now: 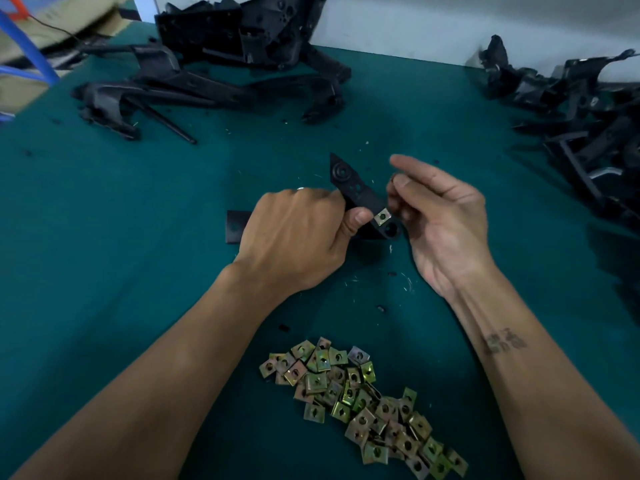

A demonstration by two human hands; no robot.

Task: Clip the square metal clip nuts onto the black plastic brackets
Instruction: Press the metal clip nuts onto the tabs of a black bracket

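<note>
Bracket (360, 199) in left hand (294, 237)

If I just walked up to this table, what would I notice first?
Probably the heap of shiny gold-green square metal clip nuts near the front edge of the teal table. Just beyond it, the left hand grips a black plastic bracket with one silver square clip nut already on it, while the right hand hovers beside it. Piles of black plastic brackets sit at the far left and far right.
</note>
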